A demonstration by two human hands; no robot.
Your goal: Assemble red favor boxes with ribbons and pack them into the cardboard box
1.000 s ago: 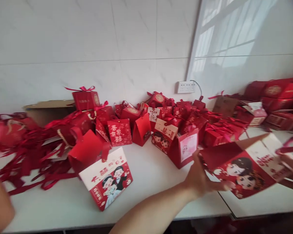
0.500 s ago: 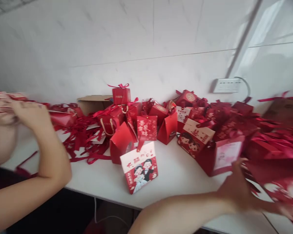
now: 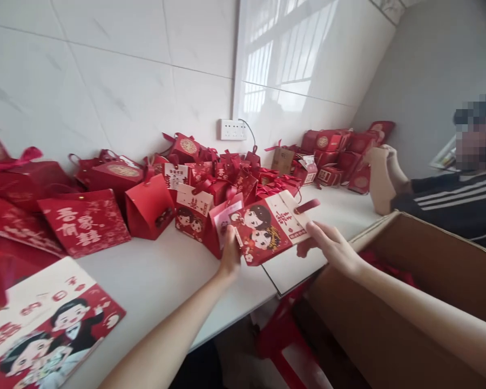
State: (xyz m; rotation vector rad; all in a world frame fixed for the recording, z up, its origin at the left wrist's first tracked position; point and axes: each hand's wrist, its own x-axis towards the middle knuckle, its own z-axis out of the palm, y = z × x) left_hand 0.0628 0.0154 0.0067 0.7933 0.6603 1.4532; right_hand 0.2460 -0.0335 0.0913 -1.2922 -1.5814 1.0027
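Between my two hands, above the white table's front edge, is a red and cream gift box [image 3: 263, 229] with a cartoon couple printed on it and a ribbon loop at its top. The fingers of my left hand [image 3: 229, 255] are closed on its lower left end. My right hand [image 3: 334, 246] grips the cream top end near the ribbon, some fingers hidden behind the box. Just behind my left hand stands a red box with a pink panel [image 3: 225, 213], and beside that a smaller couple-print box [image 3: 193, 212].
A large open cardboard carton [image 3: 437, 270] with red things inside stands at the right, above a red stool [image 3: 287, 346]. Many red gift boxes [image 3: 117, 173] line the wall. A person's hand [image 3: 383, 175] holds a tan object at the far right. A socket strip [image 3: 233, 129] is on the wall.
The view has swung to the right, bringing the carton and another person into sight. My hands, blurred at the right before, now hold the couple-print box between them.
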